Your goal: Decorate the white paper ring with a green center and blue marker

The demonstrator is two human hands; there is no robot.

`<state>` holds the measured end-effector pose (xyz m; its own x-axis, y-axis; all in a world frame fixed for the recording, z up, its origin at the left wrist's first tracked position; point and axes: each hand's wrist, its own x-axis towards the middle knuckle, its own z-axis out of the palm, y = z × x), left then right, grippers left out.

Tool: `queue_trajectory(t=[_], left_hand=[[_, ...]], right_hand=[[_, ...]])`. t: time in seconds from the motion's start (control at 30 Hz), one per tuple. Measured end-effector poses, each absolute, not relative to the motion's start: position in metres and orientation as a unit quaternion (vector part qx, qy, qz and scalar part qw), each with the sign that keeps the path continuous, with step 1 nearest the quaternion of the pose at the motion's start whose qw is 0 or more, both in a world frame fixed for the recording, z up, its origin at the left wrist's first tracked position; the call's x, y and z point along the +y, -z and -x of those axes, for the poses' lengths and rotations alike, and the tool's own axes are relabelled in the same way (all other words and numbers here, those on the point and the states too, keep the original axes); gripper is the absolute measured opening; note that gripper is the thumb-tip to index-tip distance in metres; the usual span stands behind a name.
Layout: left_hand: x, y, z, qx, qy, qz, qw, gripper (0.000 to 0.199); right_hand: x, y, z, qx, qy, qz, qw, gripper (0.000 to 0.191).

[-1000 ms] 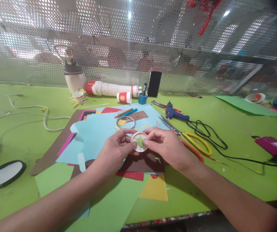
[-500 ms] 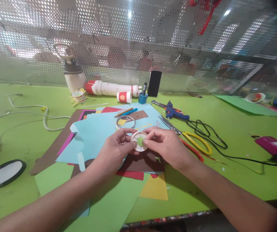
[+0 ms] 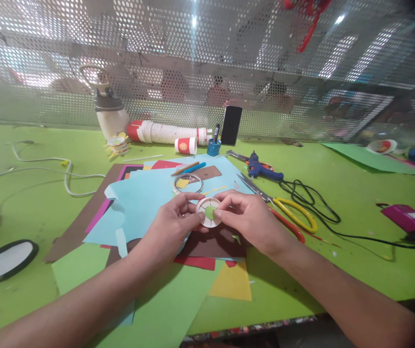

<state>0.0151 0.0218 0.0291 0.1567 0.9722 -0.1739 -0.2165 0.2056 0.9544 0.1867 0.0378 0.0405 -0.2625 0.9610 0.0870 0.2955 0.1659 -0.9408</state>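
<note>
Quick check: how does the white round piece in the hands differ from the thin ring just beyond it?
The white round piece is held by the left hand and right hand; the thin ring lies on light blue paper.
The white round piece has a green centre with dark lines around it; the thin ring is open, showing a yellow scrap inside.
Both have a round outline.

Your green bench [image 3: 366, 198] carries a spread of coloured paper sheets [image 3: 142, 193] reaching toward its front edge, a jug [image 3: 112, 122] and stacked cups [image 3: 167, 133] near its back edge, a black-rimmed oval [image 3: 7, 261] and white cable [image 3: 68, 181] toward its left, and a purple device [image 3: 410, 222] toward its right.
</note>
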Motion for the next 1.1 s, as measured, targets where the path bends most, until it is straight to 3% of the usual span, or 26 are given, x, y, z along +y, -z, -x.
queue_trajectory(t=[1.1], left_hand=[[0.0231,-0.0251,-0.0181,0.474,-0.468,-0.443,0.600,0.038]], right_hand=[[0.0367,-0.0407,-0.1847,-0.668,-0.422,0.480,0.381,0.014]])
